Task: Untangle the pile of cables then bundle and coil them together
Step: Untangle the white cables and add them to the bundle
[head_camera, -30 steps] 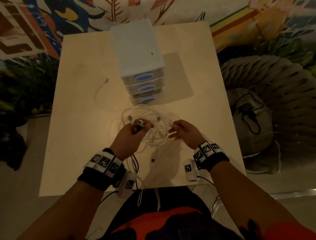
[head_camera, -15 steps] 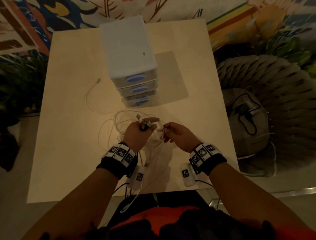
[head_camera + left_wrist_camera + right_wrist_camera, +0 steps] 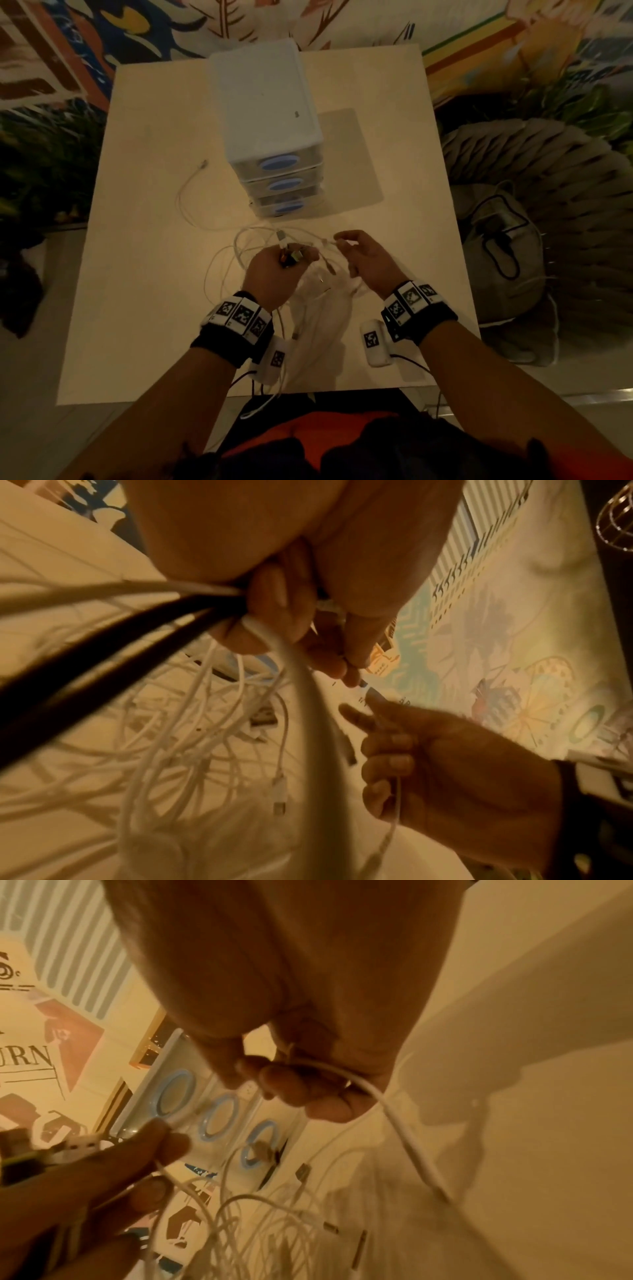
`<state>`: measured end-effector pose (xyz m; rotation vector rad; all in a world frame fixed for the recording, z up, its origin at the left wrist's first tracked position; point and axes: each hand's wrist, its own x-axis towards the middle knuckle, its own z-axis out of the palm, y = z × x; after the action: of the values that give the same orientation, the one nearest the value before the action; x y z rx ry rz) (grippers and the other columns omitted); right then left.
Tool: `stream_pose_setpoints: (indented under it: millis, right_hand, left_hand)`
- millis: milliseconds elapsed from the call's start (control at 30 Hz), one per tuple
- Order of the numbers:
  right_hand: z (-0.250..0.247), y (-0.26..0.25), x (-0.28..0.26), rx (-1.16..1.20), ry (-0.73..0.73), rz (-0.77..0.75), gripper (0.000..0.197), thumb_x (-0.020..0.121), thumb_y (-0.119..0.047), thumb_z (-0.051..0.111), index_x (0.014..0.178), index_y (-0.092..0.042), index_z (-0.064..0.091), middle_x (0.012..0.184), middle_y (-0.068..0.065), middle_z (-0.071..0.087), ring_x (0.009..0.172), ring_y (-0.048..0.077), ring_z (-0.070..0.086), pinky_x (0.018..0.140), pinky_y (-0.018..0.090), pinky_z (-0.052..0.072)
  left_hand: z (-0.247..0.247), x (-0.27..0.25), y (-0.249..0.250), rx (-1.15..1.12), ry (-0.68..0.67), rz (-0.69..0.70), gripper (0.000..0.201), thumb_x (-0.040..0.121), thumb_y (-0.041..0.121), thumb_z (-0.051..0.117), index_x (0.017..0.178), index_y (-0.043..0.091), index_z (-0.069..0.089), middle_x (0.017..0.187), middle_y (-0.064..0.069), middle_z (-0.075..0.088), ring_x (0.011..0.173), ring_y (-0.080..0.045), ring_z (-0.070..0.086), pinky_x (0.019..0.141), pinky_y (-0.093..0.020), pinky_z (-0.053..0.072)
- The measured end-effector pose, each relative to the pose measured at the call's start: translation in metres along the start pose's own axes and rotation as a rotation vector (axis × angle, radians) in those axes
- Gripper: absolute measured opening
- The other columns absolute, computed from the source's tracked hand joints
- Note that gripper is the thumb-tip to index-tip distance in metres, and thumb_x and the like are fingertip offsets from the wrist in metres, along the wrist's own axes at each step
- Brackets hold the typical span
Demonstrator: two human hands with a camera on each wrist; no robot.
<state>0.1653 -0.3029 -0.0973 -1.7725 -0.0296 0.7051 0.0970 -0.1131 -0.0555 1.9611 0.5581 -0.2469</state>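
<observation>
A tangle of thin white cables point(image 3: 239, 253) hangs and loops over the near middle of the pale table point(image 3: 144, 308). My left hand point(image 3: 274, 270) grips a bunch of cable ends, white and black, with several plugs sticking out past its fingers point(image 3: 267, 620). Just to its right, my right hand point(image 3: 363, 257) pinches one white cable point(image 3: 394, 1104) near its plug between thumb and fingertips point(image 3: 281, 1083). More loops point(image 3: 192, 737) dangle below both hands. One loose strand point(image 3: 185, 198) trails off left toward the far side, ending in a plug.
A white three-drawer box point(image 3: 270, 137) with blue oval handles stands just beyond the hands at the table's centre. A grey bag point(image 3: 500, 246) and a woven pouf point(image 3: 565, 192) sit on the floor to the right. Dark plants point(image 3: 34, 164) line the left.
Both hands have lifted slightly away from the table with the cables; the right hand has drawn its cable end a little to the right, apart from the left hand's bunch.
</observation>
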Motion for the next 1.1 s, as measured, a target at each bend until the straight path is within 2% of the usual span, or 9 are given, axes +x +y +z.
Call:
stream_pose_setpoints:
  millis: [133, 200, 333, 467, 600, 700, 867, 1033, 1100]
  right_hand:
    - [-0.011, 0.005, 0.014, -0.140, 0.190, 0.027, 0.012, 0.103, -0.038, 0.052, 0.100, -0.033, 0.062, 0.080, 0.002, 0.066, 0.062, 0.015, 0.060, 0.069, 0.036, 0.053]
    - [-0.015, 0.006, 0.017, -0.209, 0.212, 0.047, 0.014, 0.101, -0.037, 0.055, 0.108, -0.026, 0.061, 0.092, 0.001, 0.066, 0.081, 0.017, 0.065, 0.081, 0.039, 0.055]
    - [-0.014, -0.010, 0.003, -0.502, 0.304, -0.342, 0.041, 0.085, -0.032, 0.074, 0.123, -0.025, 0.060, 0.118, -0.001, 0.057, 0.106, 0.016, 0.058, 0.091, 0.031, 0.047]
    - [0.015, -0.046, -0.012, -0.464, 0.004, -0.482, 0.028, 0.089, -0.040, 0.072, 0.113, -0.029, 0.065, 0.103, -0.013, 0.058, 0.088, 0.001, 0.057, 0.077, 0.010, 0.041]
    - [0.031, -0.049, -0.003, -0.560, -0.074, -0.369, 0.010, 0.096, -0.027, 0.063, 0.098, -0.026, 0.072, 0.096, -0.005, 0.069, 0.078, 0.007, 0.062, 0.078, 0.029, 0.052]
    - [0.027, -0.045, 0.001, -0.263, -0.051, -0.234, 0.021, 0.096, -0.006, 0.054, 0.097, -0.019, 0.071, 0.094, -0.001, 0.075, 0.078, 0.013, 0.073, 0.082, 0.033, 0.059]
    - [0.013, -0.042, 0.008, 0.216, 0.041, -0.141, 0.024, 0.108, -0.013, 0.042, 0.093, -0.009, 0.060, 0.089, 0.010, 0.071, 0.079, 0.025, 0.075, 0.079, 0.037, 0.060]
    - [0.007, -0.047, 0.007, 0.413, 0.051, -0.130, 0.028, 0.109, -0.010, 0.035, 0.093, -0.005, 0.058, 0.073, 0.000, 0.073, 0.073, 0.021, 0.074, 0.072, 0.029, 0.060]
    - [0.007, -0.051, 0.006, 0.436, 0.035, -0.137, 0.028, 0.109, -0.009, 0.034, 0.094, -0.005, 0.058, 0.072, 0.000, 0.072, 0.072, 0.021, 0.074, 0.073, 0.029, 0.060]
  left_hand:
    - [-0.017, -0.001, 0.006, -0.065, 0.039, 0.052, 0.022, 0.099, 0.038, 0.061, 0.089, 0.028, 0.077, 0.082, 0.006, 0.076, 0.074, -0.007, 0.069, 0.068, -0.013, 0.050]
    - [-0.024, -0.002, 0.012, -0.076, 0.038, 0.093, 0.027, 0.103, 0.037, 0.054, 0.094, 0.023, 0.076, 0.084, 0.005, 0.076, 0.057, -0.002, 0.060, 0.061, -0.014, 0.044]
    - [-0.036, -0.005, 0.027, -0.196, 0.005, 0.123, 0.031, 0.105, 0.032, 0.049, 0.101, 0.013, 0.073, 0.092, -0.004, 0.076, 0.038, -0.001, 0.042, 0.048, -0.018, 0.034]
    - [-0.041, -0.008, 0.040, -0.228, -0.038, 0.143, 0.029, 0.103, 0.035, 0.053, 0.105, 0.017, 0.075, 0.078, 0.007, 0.074, 0.037, -0.003, 0.039, 0.045, -0.018, 0.034]
    - [-0.038, -0.009, 0.049, -0.172, -0.071, 0.194, 0.027, 0.101, 0.034, 0.056, 0.108, 0.019, 0.077, 0.068, 0.010, 0.066, 0.047, 0.004, 0.051, 0.055, -0.015, 0.038]
    - [-0.041, -0.007, 0.045, -0.117, -0.029, 0.205, 0.026, 0.102, 0.036, 0.054, 0.116, 0.025, 0.073, 0.074, 0.004, 0.070, 0.042, 0.001, 0.046, 0.049, -0.016, 0.036]
    - [-0.046, 0.004, 0.018, -0.014, 0.039, 0.136, 0.024, 0.106, 0.031, 0.048, 0.107, 0.030, 0.071, 0.087, 0.003, 0.074, 0.040, -0.007, 0.041, 0.045, -0.022, 0.036]
    - [-0.033, 0.006, 0.005, 0.115, 0.021, 0.150, 0.017, 0.100, 0.026, 0.057, 0.109, 0.031, 0.071, 0.096, 0.014, 0.070, 0.075, 0.010, 0.058, 0.065, -0.003, 0.038]
    - [-0.028, 0.007, 0.004, 0.177, 0.021, 0.167, 0.018, 0.098, 0.029, 0.061, 0.113, 0.032, 0.070, 0.101, 0.014, 0.068, 0.085, 0.005, 0.058, 0.076, -0.011, 0.040]
